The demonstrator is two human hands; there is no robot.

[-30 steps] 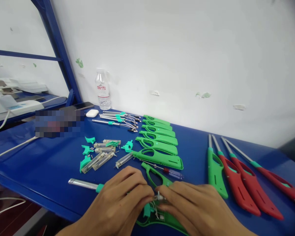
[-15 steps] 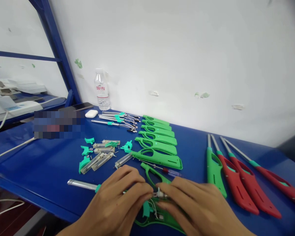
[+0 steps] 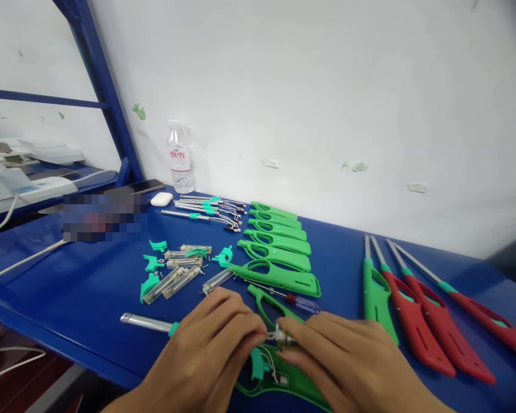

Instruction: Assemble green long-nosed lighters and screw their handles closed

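Left hand (image 3: 215,347): pinching small fitting (image 3: 271,336) | Right hand (image 3: 344,350): gripping clear tank (image 3: 287,339), near centre, over open green shell (image 3: 298,386) | Opposed holds apparently steady both | Far green casings (image 3: 288,243) lie rowed, presumably kept sorted

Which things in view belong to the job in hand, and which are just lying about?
Likely in the job:
clear canister at the right hand's fingers
open green shell beneath
metal tube
loose canisters
teal parts
green shells
wired rods
screwdriver

Likely just lying about:
water bottle
white case
dark flat device
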